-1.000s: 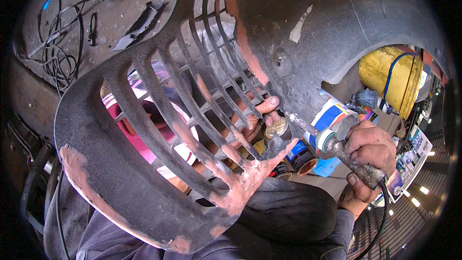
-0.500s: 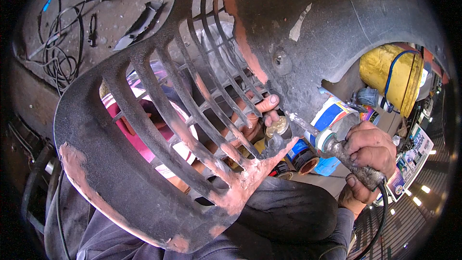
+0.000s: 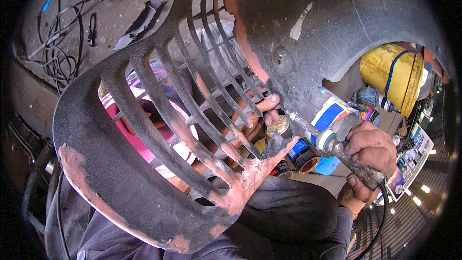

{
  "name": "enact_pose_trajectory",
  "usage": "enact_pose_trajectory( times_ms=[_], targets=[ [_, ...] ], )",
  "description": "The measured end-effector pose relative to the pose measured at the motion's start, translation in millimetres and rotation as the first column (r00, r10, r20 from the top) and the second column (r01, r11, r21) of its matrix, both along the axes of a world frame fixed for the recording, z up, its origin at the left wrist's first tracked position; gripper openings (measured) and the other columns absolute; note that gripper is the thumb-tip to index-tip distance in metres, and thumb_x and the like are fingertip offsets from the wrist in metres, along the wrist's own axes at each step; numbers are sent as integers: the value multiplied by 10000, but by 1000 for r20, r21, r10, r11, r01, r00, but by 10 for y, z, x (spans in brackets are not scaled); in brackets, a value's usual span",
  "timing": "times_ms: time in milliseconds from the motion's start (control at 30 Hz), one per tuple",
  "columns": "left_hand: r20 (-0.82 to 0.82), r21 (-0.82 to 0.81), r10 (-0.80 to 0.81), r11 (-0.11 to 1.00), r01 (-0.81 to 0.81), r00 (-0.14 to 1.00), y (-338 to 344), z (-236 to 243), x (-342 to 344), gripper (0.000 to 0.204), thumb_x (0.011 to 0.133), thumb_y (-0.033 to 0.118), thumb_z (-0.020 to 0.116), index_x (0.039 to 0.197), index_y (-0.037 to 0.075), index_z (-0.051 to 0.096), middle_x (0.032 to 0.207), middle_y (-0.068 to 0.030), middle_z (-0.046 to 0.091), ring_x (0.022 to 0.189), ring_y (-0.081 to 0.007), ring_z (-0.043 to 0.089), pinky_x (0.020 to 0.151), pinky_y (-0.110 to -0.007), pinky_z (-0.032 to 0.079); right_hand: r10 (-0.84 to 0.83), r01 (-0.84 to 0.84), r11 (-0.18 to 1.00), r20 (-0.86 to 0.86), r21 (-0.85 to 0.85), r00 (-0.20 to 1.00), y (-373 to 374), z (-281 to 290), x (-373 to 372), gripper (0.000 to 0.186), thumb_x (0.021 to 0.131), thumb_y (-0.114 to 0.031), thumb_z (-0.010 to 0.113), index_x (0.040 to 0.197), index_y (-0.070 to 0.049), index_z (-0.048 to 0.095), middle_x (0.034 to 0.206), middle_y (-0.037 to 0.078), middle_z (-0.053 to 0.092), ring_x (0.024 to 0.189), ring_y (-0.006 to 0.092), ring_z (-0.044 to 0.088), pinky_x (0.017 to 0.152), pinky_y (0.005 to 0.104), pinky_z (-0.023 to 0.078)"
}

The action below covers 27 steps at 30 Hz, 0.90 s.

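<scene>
Head view: barely a twitch! Right hand (image 3: 370,147) still clenched round the grey, corded, metal-tipped iron (image 3: 332,145); left hand (image 3: 262,106), grip unclear, behind the black plastic slatted bumper (image 3: 308,58) over the lap (image 3: 293,207): seemingly steady work.

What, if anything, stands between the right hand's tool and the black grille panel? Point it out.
Nothing visible. The tool in the right hand has its metal tip right by the black grille panel; whether they touch is unclear. The left thumb lies just left of the tip.
</scene>
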<state>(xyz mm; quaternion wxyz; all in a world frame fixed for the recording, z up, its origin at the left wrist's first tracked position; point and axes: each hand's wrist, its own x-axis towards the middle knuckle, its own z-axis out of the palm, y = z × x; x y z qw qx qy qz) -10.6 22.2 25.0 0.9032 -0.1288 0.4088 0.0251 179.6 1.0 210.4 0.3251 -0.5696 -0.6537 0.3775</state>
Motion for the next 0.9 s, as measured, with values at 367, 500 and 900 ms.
enact_pose_trajectory(
  times_ms=[367,500,900],
  targets=[
    [35,198,122,972,-126,992,-226,-223,84,324,868,309,742,702,43,664,571,-50,625,419,-118,558,385,-244,462,78,-79,997,21,24,997,11,63,47,276,657,-232,702,815,-52,565,776,125,607,609,274,581,556,384,488],
    [28,249,86,964,-90,996,-198,-260,69,365,861,340,750,663,43,675,551,-50,622,394,-119,547,353,-239,442,101,-100,995,-32,26,994,-11,19,102,243,675,-178,684,833,-27,576,818,135,621,628,278,600,546,379,497],
    [16,274,192,943,-189,981,-194,-188,82,287,856,272,751,740,47,614,577,-61,596,462,-140,546,414,-257,425,-220,198,937,46,289,974,-514,226,346,401,716,-342,714,970,-113,504,795,86,471,737,273,477,619,445,424]
  ],
)
